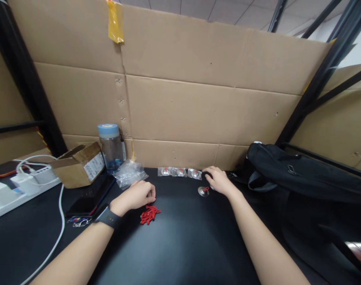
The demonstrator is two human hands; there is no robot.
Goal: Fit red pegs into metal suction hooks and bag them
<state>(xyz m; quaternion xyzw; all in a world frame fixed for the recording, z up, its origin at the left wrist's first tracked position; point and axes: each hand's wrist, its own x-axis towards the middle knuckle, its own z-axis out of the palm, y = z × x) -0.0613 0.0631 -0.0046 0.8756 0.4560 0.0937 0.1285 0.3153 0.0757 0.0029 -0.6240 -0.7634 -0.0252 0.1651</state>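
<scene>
My left hand (140, 194) rests on the black table with its fingers curled under, just above a small pile of red cord loops (150, 215). What it holds, if anything, is hidden. At the right end of a row of clear-wrapped discs, my right hand (217, 180) reaches down with thumb and forefinger apart. Nearest its fingertips lies a wrapped disc (195, 173). Two more are in the row, a middle wrapped disc (180, 172) and a left wrapped disc (165, 171). Just below the right hand lies an unwrapped silver disc (203, 191) with a red loop.
Clear plastic bags (129, 174) lie beside a blue-lidded bottle (111, 148). Farther left are a cardboard box (78, 164), a dark phone (90, 198), keys (82, 222) and a power strip (35, 184). A black bag (299, 174) fills the right side. Cardboard (183, 107) walls the back.
</scene>
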